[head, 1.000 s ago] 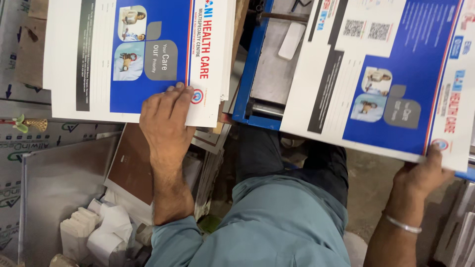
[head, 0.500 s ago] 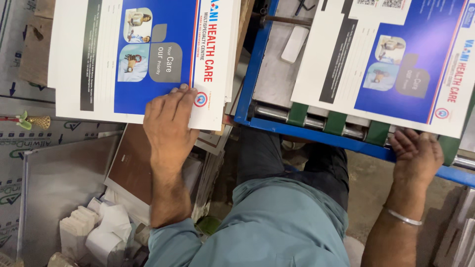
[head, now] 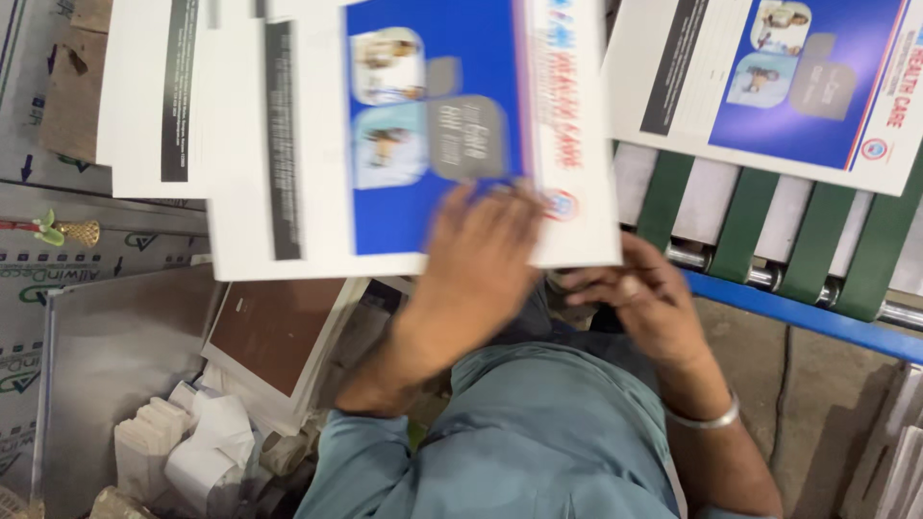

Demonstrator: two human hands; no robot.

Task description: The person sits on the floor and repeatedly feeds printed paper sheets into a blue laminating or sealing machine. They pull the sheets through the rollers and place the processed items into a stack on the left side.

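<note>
A large printed sheet [head: 433,144], blue and white with small photos, is blurred in the middle of the view. My left hand [head: 481,259] lies on its lower edge with the fingers spread over the print. My right hand [head: 639,303] curls at the sheet's lower right corner, partly under it, and wears a metal bangle on the wrist. To the left of the sheet is a stack of similar sheets [head: 154,96]. A second printed sheet [head: 779,86] rests on green belts [head: 750,221] at the upper right.
A blue machine rail [head: 798,312] and metal rollers run below the belts. A brown board [head: 274,332], a grey metal plate [head: 115,365] and white paper blocks [head: 192,452] lie at lower left. Concrete floor [head: 827,394] shows at lower right.
My right hand has left the sheet on the belts and come across to the middle. A sheet now sits between both hands, blurred with motion. The view has shifted to the left.
</note>
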